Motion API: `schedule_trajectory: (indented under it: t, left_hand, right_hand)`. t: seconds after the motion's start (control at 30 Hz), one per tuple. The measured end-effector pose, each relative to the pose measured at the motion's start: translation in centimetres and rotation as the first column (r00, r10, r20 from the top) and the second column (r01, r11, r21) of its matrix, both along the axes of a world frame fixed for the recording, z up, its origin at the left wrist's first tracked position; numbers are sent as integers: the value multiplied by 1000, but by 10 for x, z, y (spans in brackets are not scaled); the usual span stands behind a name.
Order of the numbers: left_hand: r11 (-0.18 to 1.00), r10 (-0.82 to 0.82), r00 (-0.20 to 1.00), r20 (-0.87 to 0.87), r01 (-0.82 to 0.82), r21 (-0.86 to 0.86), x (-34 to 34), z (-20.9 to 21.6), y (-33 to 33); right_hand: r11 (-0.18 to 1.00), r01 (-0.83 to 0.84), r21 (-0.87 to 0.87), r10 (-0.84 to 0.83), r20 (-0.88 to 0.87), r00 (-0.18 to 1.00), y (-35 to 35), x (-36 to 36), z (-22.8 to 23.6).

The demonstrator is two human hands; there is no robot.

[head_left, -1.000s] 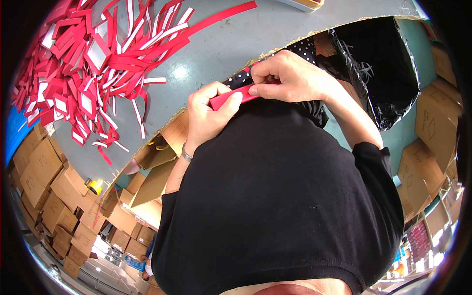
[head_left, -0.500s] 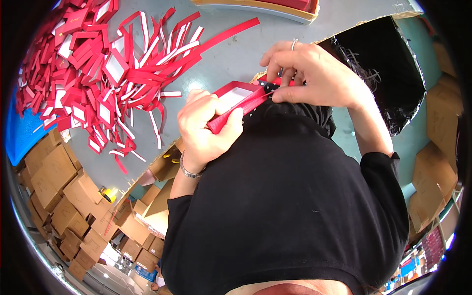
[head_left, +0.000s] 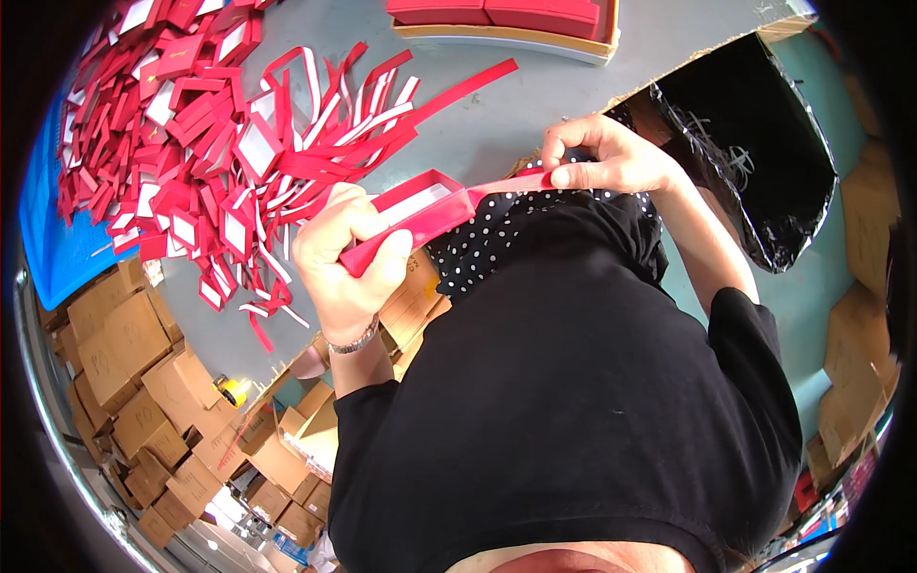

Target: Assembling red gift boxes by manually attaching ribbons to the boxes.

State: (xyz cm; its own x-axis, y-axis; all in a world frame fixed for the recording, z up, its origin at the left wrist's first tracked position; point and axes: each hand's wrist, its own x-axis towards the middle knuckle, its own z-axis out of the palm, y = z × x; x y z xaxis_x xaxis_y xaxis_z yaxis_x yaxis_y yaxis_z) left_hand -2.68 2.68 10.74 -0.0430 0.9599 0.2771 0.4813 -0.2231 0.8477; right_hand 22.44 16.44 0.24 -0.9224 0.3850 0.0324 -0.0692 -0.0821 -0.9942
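Observation:
My left hand (head_left: pixel 344 253) is closed around the side of a small red box (head_left: pixel 425 227), open at the top with a white inside. From the box's right end a narrow red strip (head_left: pixel 516 184) stretches across to my right hand (head_left: pixel 611 160). The thumb and fingers of that hand pinch the strip's far end. Both hands are raised before my body, over polka-dot fabric (head_left: pixel 478 253). To their left, a tangle of red and white strips (head_left: pixel 368 119) lies on the grey table (head_left: pixel 458 119), beside a big heap of small red boxes (head_left: pixel 191 124).
At the table's far edge stands a shallow carton (head_left: pixel 506 40) with red boxes inside. A black plastic-lined bin (head_left: pixel 764 143) stands on the right. On the left are a blue crate (head_left: pixel 43 239), a yellow tape roll (head_left: pixel 232 392) and stacked cardboard cartons (head_left: pixel 143 420).
My hands have moved apart, the left one leftward with the box. The strip between them is now drawn out straight. The whole view has shifted slightly.

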Motion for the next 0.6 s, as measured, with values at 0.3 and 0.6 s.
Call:
schedule_trajectory:
  t: [0.3,0.6]
  left_hand:
    - [990,85,987,134,-98,99,-20,-13,-13]
    - [989,99,926,365,-132,69,-21,-23,-19]
  right_hand:
    - [714,282,641,-268,-122,956,-2,4,135]
    - [839,174,515,-282,140,949,12,-4,79]
